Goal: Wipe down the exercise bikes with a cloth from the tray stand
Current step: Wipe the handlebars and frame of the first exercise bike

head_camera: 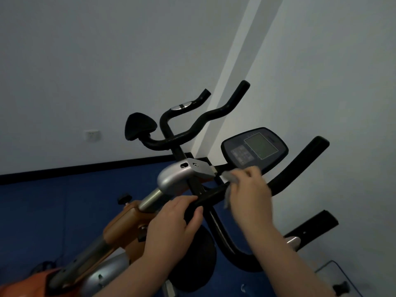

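A small gym room: an exercise bike [192, 181] stands on blue floor matting [53, 211] against a plain wall [107, 61].

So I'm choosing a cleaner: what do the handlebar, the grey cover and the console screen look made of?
Handlebar: seemingly matte black foam or rubber, with a dull, slightly pebbled surface. Grey cover: silver-painted plastic or metal, with a satin sheen; can't tell which. Console: dark smooth plastic, with a glossy greenish screen.
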`<state>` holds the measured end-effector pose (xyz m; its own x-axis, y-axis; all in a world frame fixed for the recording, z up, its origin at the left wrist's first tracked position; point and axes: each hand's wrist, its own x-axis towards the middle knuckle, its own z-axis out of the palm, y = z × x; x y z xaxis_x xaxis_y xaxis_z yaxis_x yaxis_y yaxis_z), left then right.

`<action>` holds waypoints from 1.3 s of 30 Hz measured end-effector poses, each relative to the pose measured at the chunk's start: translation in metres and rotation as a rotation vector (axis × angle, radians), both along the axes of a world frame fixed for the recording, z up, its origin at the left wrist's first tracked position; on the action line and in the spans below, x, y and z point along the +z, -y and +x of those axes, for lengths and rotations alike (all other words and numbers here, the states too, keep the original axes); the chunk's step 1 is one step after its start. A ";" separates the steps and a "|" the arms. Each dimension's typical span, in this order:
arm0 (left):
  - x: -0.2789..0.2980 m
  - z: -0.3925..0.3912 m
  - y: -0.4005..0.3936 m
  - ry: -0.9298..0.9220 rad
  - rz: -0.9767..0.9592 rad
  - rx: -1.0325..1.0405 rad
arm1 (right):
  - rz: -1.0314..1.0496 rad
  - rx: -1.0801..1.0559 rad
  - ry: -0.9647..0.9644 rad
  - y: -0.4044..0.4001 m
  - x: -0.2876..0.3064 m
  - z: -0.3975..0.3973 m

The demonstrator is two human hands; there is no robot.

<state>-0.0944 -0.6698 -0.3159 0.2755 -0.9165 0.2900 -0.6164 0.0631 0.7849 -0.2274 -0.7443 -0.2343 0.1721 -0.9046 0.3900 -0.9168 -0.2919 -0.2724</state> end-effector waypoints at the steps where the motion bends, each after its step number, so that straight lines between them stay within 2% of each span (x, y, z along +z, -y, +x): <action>1: -0.001 0.000 0.000 -0.013 -0.004 0.003 | 0.016 0.029 -0.023 -0.006 -0.008 0.009; 5: -0.004 0.000 -0.001 -0.054 -0.021 0.004 | 0.201 0.190 0.186 -0.022 -0.012 0.018; 7: -0.004 0.000 -0.001 -0.060 -0.030 -0.010 | 0.295 0.272 0.209 -0.021 -0.001 0.013; 12: -0.004 0.000 -0.002 -0.066 -0.033 -0.007 | -0.054 0.132 0.149 -0.001 0.028 -0.007; 14: -0.005 0.000 -0.002 -0.066 -0.036 -0.002 | -0.002 0.061 -0.020 -0.003 0.016 0.000; 16: -0.005 0.000 -0.002 -0.082 -0.038 -0.001 | 0.077 0.095 -0.061 -0.015 -0.008 0.012; 19: -0.004 0.000 -0.002 -0.080 -0.049 -0.007 | 0.137 0.169 0.064 -0.029 -0.025 0.016; 22: -0.004 0.001 -0.002 -0.075 -0.053 0.003 | 0.301 0.248 0.287 -0.024 -0.013 0.004; 23: -0.003 0.001 -0.002 -0.078 -0.055 0.006 | 0.303 0.265 0.335 -0.022 -0.007 0.000; 25: -0.003 0.000 -0.002 -0.082 -0.059 0.007 | 0.167 0.245 0.332 -0.016 -0.001 -0.007; 28: -0.004 0.000 -0.004 -0.073 -0.055 0.010 | 0.019 0.120 0.187 -0.016 -0.008 -0.007; 32: -0.004 0.000 -0.003 -0.079 -0.046 0.002 | 0.025 0.063 0.183 -0.033 -0.031 0.011; 36: -0.005 0.001 -0.004 -0.102 -0.056 -0.017 | 0.214 0.164 0.273 -0.017 -0.009 -0.003; 39: -0.006 0.000 -0.003 -0.115 -0.052 -0.009 | 0.049 0.079 0.265 0.000 0.013 -0.018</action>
<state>-0.0940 -0.6666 -0.3217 0.3018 -0.9036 0.3039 -0.5215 0.1104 0.8461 -0.2451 -0.7439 -0.2212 0.1407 -0.9115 0.3865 -0.7867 -0.3400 -0.5154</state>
